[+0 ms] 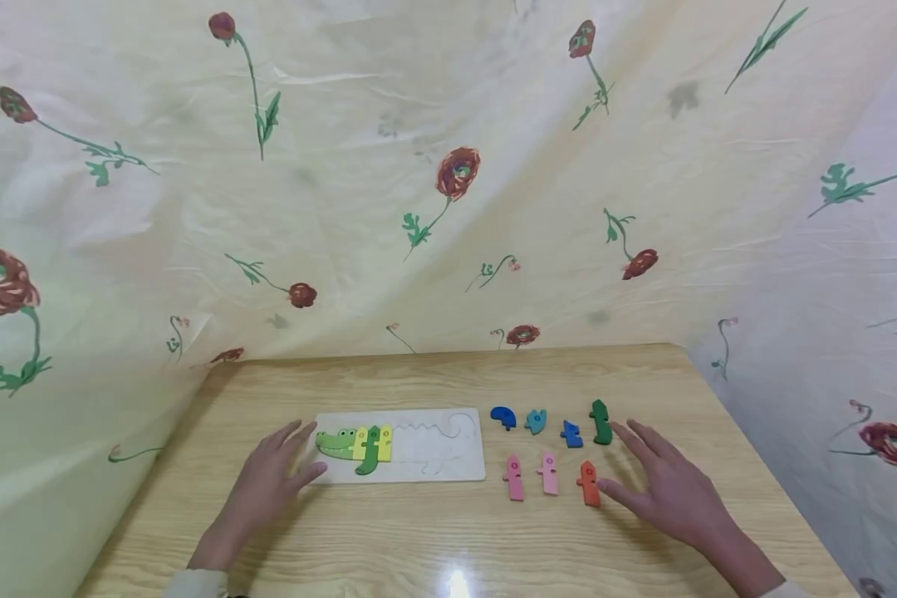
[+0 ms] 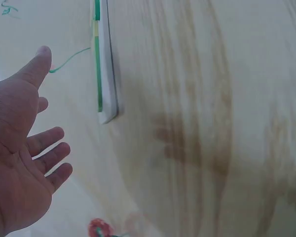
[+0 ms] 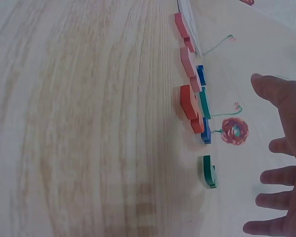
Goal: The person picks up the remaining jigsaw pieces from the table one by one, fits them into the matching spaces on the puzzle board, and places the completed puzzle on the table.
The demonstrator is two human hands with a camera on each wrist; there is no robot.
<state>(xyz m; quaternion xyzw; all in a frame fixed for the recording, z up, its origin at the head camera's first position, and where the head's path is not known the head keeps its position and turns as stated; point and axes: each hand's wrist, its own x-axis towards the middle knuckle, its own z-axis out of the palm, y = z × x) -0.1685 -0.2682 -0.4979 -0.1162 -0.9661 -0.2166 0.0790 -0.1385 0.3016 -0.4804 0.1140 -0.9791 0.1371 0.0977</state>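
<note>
We find the left hand [image 1: 262, 479] and right hand [image 1: 667, 492] both spread, empty. The puzzle board [image 1: 445, 468] lies beside the left; loose pieces [image 1: 549, 477], near the right, seem spaced for easy picking.

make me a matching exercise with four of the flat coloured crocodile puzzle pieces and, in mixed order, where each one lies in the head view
Pieces:
1. green crocodile-head piece
2. flat orange piece
3. rounded dark blue piece
4. long dark green piece

Places:
A. loose, left end of far row
B. loose, right end of near row
C. loose, right end of far row
D. on the white rectangular board, left end

Pairs: 1-D, 2-B, 3-A, 4-C
</note>
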